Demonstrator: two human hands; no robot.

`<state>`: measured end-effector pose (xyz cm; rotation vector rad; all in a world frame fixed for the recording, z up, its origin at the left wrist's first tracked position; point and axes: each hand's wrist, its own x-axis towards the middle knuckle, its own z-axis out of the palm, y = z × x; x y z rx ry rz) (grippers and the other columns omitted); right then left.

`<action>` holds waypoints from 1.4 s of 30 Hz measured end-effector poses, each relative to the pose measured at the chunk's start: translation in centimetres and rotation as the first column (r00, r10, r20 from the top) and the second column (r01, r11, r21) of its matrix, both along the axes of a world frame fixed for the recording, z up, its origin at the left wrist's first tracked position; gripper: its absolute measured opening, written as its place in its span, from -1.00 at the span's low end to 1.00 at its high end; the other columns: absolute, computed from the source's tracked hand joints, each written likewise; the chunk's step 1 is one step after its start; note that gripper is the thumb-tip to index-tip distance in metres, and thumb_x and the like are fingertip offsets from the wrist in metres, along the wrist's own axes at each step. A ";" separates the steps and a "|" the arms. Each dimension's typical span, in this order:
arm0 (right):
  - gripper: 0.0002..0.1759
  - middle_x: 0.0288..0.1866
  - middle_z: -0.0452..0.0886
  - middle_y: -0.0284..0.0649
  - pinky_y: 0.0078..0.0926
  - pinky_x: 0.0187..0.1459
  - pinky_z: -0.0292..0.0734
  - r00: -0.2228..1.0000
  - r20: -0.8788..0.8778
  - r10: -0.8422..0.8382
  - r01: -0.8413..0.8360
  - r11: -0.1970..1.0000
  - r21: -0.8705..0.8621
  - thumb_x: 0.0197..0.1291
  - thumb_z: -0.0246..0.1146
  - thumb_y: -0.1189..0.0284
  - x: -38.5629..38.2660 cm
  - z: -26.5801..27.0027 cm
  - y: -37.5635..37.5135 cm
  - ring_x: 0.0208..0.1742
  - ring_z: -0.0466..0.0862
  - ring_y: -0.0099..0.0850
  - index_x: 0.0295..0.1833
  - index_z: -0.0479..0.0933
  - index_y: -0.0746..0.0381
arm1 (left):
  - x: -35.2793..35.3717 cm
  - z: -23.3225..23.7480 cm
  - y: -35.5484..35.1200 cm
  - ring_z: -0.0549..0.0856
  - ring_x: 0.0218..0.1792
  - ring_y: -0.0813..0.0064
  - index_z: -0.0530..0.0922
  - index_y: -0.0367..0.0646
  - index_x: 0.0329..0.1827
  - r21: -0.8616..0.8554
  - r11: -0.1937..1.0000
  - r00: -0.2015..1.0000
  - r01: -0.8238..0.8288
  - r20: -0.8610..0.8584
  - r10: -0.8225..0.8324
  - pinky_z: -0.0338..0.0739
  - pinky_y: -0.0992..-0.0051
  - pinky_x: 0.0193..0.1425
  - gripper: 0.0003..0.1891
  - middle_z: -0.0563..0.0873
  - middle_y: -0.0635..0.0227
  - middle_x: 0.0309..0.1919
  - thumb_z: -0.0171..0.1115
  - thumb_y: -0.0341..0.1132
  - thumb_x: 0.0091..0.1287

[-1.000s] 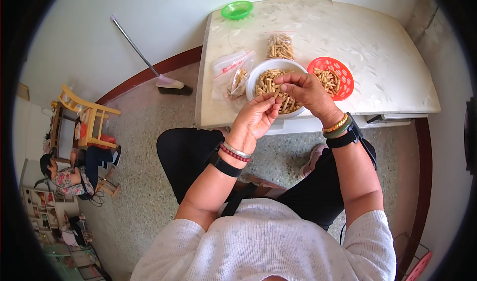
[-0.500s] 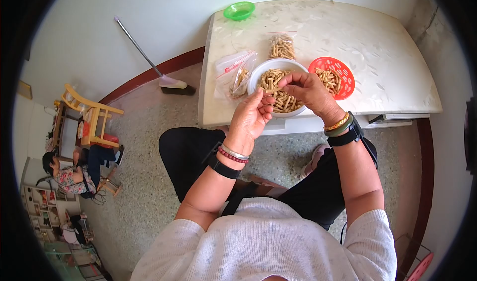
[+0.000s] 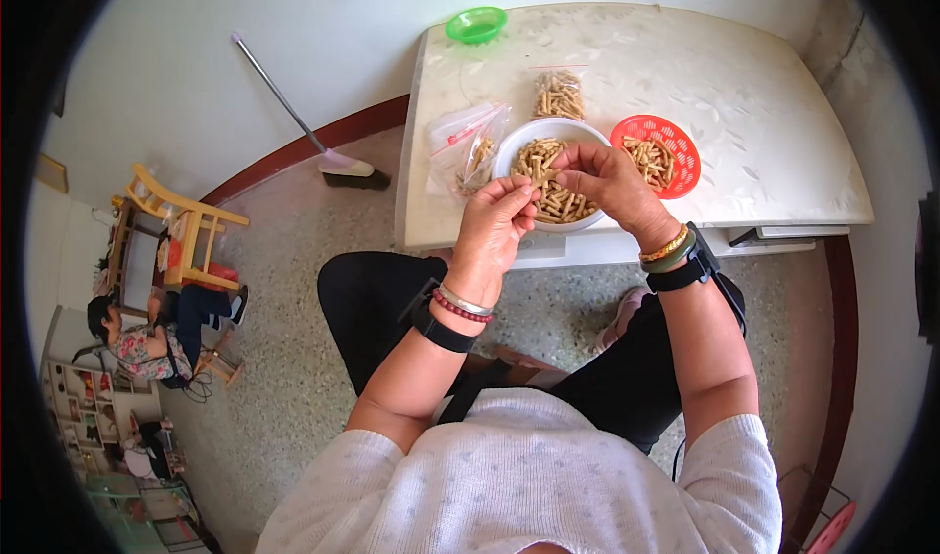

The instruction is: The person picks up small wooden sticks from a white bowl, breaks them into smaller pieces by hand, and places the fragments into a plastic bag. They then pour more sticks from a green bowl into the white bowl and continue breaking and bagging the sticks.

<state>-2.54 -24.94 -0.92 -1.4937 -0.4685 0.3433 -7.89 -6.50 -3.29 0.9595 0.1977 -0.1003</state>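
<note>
Over a white bowl (image 3: 502, 152) full of short tan stick pieces (image 3: 537, 154), my two hands work close together. My left hand (image 3: 497, 223) is closed, with thumb and fingertips pinched at the bowl's near left side. My right hand (image 3: 605, 184) is also closed, its thumb and forefinger pinched on a short tan stick piece that is partly hidden by the fingers. Whether the left fingertips grip the same piece is too small to make out. A red perforated basket (image 3: 688, 150) right of the bowl holds more of these pieces.
Behind the bowl lies a filled clear zip bag (image 3: 558, 96); another zip bag (image 3: 478, 143), partly filled, lies to its left. A green bowl (image 3: 477, 25) stands at the table's (image 3: 725, 74) back left. A broom (image 3: 352, 169) leans on the wall. Another person (image 3: 147, 348) sits far left near a wooden chair (image 3: 201, 231).
My left fingers have curled in more, with the palm turned further down. My right hand stays pinched in nearly the same place. The whole view has shifted slightly.
</note>
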 end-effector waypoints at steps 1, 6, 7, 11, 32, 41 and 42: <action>-0.84 -0.27 0.58 -0.42 -0.69 -0.16 0.48 1.000 -0.001 -0.012 0.012 1.000 -0.008 0.19 0.25 0.54 -0.1 0.1 0.0 -0.24 0.54 -0.67 -0.11 0.55 0.31 | 0.0 0.0 0.0 0.60 -0.48 0.65 0.56 -0.18 -0.17 0.007 1.000 1.000 0.006 0.008 -0.006 0.48 0.69 -0.46 -0.90 0.68 0.33 -0.38 0.23 -0.47 0.28; -0.87 -0.32 0.59 -0.41 -0.68 -0.21 0.48 0.998 0.053 -0.041 0.044 0.997 -0.061 0.19 0.26 0.53 0.2 -0.9 0.6 -0.28 0.54 -0.67 -0.16 0.55 0.31 | -0.1 -0.3 0.2 0.59 -0.49 0.65 0.55 -0.19 -0.17 0.049 0.999 1.000 -0.009 0.007 0.008 0.48 0.69 -0.48 -0.89 0.68 0.32 -0.36 0.23 -0.48 0.27; -0.88 -0.33 0.59 -0.41 -0.68 -0.22 0.47 0.997 0.069 -0.047 0.053 0.995 -0.089 0.18 0.26 0.52 0.2 -1.1 0.7 -0.28 0.53 -0.68 -0.17 0.56 0.31 | -0.1 -0.3 0.3 0.60 -0.48 0.65 0.55 -0.20 -0.15 0.064 0.998 1.000 -0.014 0.016 0.013 0.48 0.69 -0.48 -0.88 0.67 0.32 -0.36 0.23 -0.48 0.27; -0.92 -0.37 0.57 -0.43 -0.70 -0.28 0.46 0.988 0.089 -0.127 0.132 0.990 -0.048 0.18 0.26 0.53 0.3 -1.1 1.6 -0.33 0.51 -0.69 -0.22 0.55 0.31 | -0.6 0.9 0.6 0.57 -0.50 0.69 0.58 -0.22 -0.17 0.271 0.960 0.996 -0.066 0.079 0.046 0.46 0.69 -0.46 -0.88 0.67 0.39 -0.39 0.26 -0.45 0.26; -0.87 -0.24 0.64 -0.13 -0.33 -0.23 0.53 0.505 0.852 -0.139 0.498 0.853 -0.156 0.09 0.28 0.46 4.5 -1.4 11.0 -0.25 0.62 -0.16 -0.23 0.62 0.23 | 6.1 2.2 6.6 0.67 -0.46 0.21 0.57 -0.22 -0.35 0.845 0.153 0.856 -0.512 0.517 0.006 0.54 0.34 -0.33 -0.94 0.66 0.19 -0.53 0.24 -0.46 0.12; -0.82 -0.33 0.67 -0.11 -0.43 -0.33 0.55 0.706 0.533 -0.466 0.599 0.795 -0.099 0.23 0.20 0.43 4.8 -0.2 4.0 -0.41 0.66 -0.30 -0.11 0.56 0.27 | 2.5 3.2 2.6 0.63 -0.37 0.20 0.54 -0.15 -0.24 0.705 0.174 0.691 -0.688 0.709 -0.139 0.53 0.33 -0.29 -0.88 0.59 0.22 -0.32 0.19 -0.50 0.16; -0.80 -0.35 0.66 -0.11 -0.43 -0.34 0.55 0.706 0.520 -0.480 0.610 0.786 -0.103 0.22 0.21 0.42 4.7 0.0 3.0 -0.43 0.65 -0.31 -0.08 0.55 0.28 | 2.0 2.9 1.6 0.60 -0.46 0.36 0.57 -0.19 -0.26 0.719 0.170 0.689 -0.674 0.695 -0.204 0.51 0.42 -0.35 -0.90 0.60 0.26 -0.38 0.21 -0.52 0.17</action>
